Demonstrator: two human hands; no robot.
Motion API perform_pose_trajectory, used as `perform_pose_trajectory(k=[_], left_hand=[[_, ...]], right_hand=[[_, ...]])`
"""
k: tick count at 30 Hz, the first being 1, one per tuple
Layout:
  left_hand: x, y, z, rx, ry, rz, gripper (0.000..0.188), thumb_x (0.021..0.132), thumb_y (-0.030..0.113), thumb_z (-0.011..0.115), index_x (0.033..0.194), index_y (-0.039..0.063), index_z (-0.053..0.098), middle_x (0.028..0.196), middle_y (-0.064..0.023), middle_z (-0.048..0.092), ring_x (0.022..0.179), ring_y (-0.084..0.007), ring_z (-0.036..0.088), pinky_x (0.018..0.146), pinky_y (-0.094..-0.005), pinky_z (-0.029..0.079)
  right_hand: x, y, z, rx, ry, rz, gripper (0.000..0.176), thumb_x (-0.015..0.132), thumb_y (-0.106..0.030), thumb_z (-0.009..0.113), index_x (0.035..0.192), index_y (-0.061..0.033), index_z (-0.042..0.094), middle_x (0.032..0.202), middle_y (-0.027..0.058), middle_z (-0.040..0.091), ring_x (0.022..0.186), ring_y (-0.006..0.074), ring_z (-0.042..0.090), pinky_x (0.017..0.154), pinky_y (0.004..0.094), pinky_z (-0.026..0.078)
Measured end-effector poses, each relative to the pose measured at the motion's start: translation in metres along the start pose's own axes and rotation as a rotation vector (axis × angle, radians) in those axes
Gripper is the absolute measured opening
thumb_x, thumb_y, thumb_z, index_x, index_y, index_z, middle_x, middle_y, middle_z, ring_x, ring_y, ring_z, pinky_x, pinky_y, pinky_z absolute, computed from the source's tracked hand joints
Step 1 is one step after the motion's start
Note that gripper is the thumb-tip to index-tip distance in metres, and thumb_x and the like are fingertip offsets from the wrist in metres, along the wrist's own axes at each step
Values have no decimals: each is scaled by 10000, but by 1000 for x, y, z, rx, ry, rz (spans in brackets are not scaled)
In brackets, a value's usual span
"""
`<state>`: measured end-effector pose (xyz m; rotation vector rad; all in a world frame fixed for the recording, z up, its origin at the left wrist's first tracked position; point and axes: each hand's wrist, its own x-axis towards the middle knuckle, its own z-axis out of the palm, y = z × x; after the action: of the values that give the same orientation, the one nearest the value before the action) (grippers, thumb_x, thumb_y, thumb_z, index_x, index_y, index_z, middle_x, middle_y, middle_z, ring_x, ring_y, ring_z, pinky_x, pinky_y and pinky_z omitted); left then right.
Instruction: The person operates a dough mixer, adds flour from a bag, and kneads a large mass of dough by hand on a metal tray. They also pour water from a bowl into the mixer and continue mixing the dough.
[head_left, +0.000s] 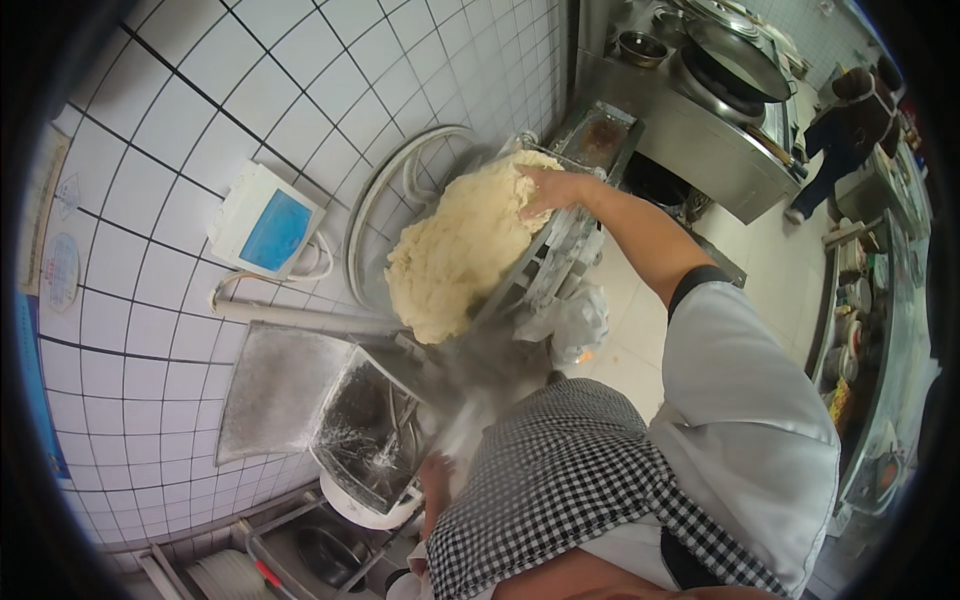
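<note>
A large, lumpy mass of pale dough (472, 247) lies on a long metal surface beside the tiled wall. My right hand (547, 191) is on the far end of the dough, its thumb and fingers spread around the edge and pressed into it. My left hand (437, 474) is low at the near side of an open metal mixer bowl (367, 427), partly hidden by my apron and blurred; whether it grips anything is unclear. The bowl's inside is dusted with flour and shows a bent metal agitator. Its metal lid (277, 394) stands raised against the wall.
A white box with a blue cover (276, 229) is on the wall. Plastic bags (577, 322) hang beside the bench. Pans (735, 60) stand on a steel counter at upper right, near another person (847, 135). Shelves with containers (851, 330) line the right; a dark bowl (330, 555) is below.
</note>
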<state>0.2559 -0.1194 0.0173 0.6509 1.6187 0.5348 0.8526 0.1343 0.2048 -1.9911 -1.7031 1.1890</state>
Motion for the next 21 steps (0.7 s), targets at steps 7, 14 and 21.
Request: perform_pose_trajectory(k=[7, 14, 21], left_hand=[[-7, -2, 0, 14, -45, -101, 441, 951, 275, 565, 1208, -82, 576, 1228, -207, 579, 1038, -306, 614, 908, -425, 514], [-4, 69, 47, 152, -36, 324, 254, 926, 154, 549, 1102, -25, 595, 930, -70, 645, 777, -127, 609, 675, -258, 487], [-15, 123, 69, 45, -148, 429, 166, 929, 123, 535, 1012, -1, 607, 817, 15, 574, 722, -72, 525, 664, -231, 442]], right_hand=[[2, 1, 2, -152, -9, 83, 1152, 739, -626, 685, 1545, -156, 10, 1508, 259, 298, 1222, 379, 523, 970, 469, 462], [-20, 12, 36, -483, 80, -133, 778, 964, -569, 379, 1547, -178, 43, 1514, 365, 134, 1309, 476, 400, 1090, 458, 335], [-35, 8, 7, -489, 20, -244, 932, 875, -657, 496, 1549, -184, 61, 1524, 362, 102, 1314, 454, 408, 1096, 435, 330]])
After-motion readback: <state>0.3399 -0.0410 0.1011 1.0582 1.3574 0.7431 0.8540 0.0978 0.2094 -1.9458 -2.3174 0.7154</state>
